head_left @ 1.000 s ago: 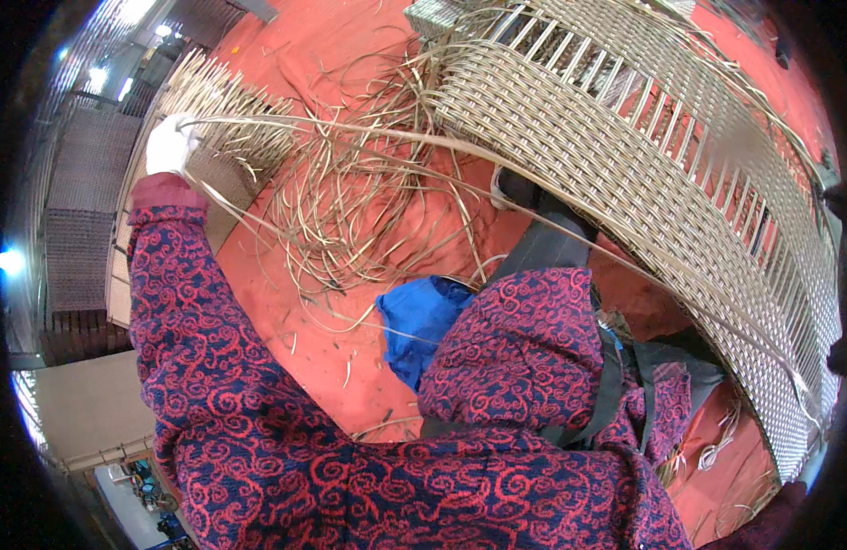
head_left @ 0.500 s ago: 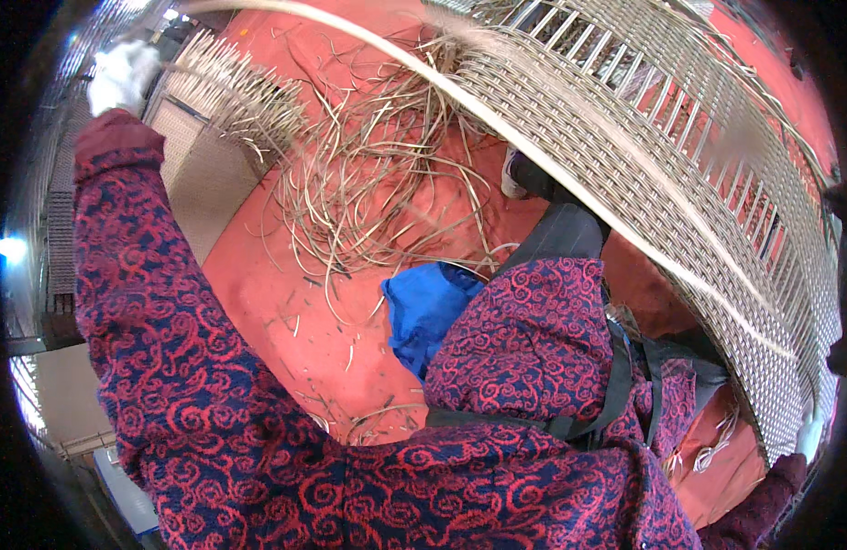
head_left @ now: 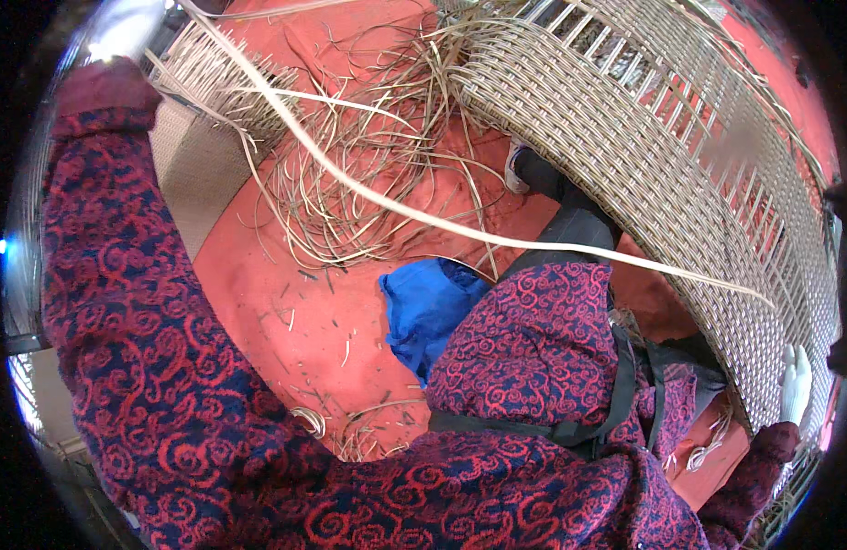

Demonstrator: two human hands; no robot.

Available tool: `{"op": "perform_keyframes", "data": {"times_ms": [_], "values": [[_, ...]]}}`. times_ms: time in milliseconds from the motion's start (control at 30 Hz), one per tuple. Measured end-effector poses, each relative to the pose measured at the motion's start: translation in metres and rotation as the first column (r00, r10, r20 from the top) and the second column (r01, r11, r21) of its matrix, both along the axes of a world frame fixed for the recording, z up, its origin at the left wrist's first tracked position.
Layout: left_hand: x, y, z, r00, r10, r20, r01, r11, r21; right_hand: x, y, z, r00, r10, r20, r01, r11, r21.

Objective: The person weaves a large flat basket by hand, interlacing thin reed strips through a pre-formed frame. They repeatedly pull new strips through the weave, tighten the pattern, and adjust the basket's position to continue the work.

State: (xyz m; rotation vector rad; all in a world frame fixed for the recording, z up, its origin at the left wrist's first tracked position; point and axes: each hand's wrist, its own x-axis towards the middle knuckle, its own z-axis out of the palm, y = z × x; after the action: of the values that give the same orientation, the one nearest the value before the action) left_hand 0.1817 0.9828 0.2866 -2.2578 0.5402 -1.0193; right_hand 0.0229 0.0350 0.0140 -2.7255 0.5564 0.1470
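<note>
A large curved wicker piece (head_left: 607,119), woven from grey-brown strands, fills the right side. My right hand (head_left: 795,390), in a pale glove, lies along its lower right part with the fingers stretched out. My left hand (head_left: 121,32), also gloved, is raised at the far upper left; glare and blur hide its fingers. A long pale weaving strand (head_left: 423,218) runs from the top edge near my left hand, across in front of me, to the wicker piece. Where its upper end is held does not show.
Loose strands (head_left: 350,183) lie tangled on the red floor covering (head_left: 268,284). Behind my left sleeve stands a beige woven panel (head_left: 199,170) with a bundle of cut strands (head_left: 222,82). A blue cloth (head_left: 428,307) lies by my leg, with scattered clippings to its left.
My left hand has moved up and slightly outward. The long strand has swung down from the wicker piece across the middle. My right hand has come up and shows more fully.
</note>
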Motion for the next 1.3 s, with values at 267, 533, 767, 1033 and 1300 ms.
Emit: {"op": "perform_keyframes", "data": {"times_ms": [267,533,767,1033,1300], "values": [[-0.033,0.063,-0.119,0.448,0.550,-0.705,-0.523,0.801,0.293,0.012,0.190,0.020,0.922,0.380,0.078,-0.349,0.901,-0.260],[-0.060,-0.259,-0.202,0.438,-0.769,-0.466,-0.052,0.496,-0.867,0.075,0.406,0.039,0.552,0.802,0.227,-0.722,0.596,-0.351],[-0.078,-0.340,-0.246,-0.125,-0.957,-0.261,-0.894,0.222,-0.388,0.082,0.411,0.037,0.570,0.755,0.325,-0.697,0.653,-0.295],[-0.083,-0.329,-0.250,0.235,-0.925,-0.298,-0.906,-0.097,-0.412,0.056,0.376,0.054,0.310,0.634,0.708,-0.556,0.725,-0.407],[-0.105,-0.322,-0.240,0.033,-0.942,-0.333,-0.915,0.106,-0.389,0.041,0.397,0.007,0.990,0.117,0.076,-0.037,-0.303,0.952]]}}
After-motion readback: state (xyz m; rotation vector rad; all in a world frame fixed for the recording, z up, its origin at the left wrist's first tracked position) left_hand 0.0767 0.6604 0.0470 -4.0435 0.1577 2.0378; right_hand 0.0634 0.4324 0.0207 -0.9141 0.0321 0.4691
